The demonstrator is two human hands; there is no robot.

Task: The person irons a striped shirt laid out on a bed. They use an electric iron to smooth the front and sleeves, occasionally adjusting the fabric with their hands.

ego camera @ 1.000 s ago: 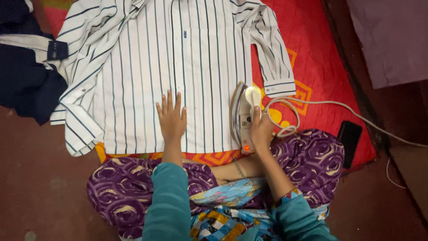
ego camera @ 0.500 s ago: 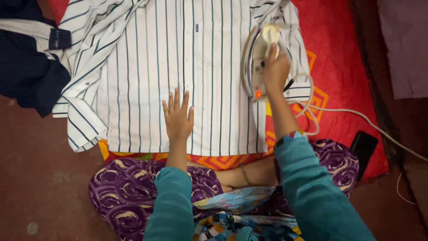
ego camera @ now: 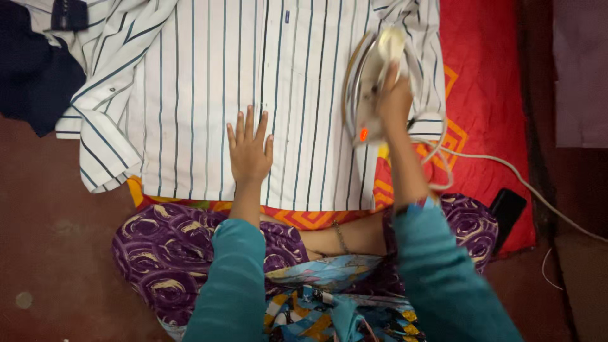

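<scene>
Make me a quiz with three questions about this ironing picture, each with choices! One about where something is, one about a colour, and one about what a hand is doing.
1. Where does the iron sit?
A. on the shirt's right part
B. on the bare floor
C. on the dark cloth

2. What colour is the mat under the striped shirt?
A. green
B. red with orange pattern
C. grey

3. What is the left hand doing?
A. gripping the cord
B. lying flat, fingers spread, on the shirt
C. holding the black phone

Answers:
1. A, since the iron rests on the shirt's fabric, under the right hand that grips its handle.
2. B, since red cloth with orange lines shows beside and below the shirt.
3. B, since the open palm presses on the stripes, holding nothing.
</scene>
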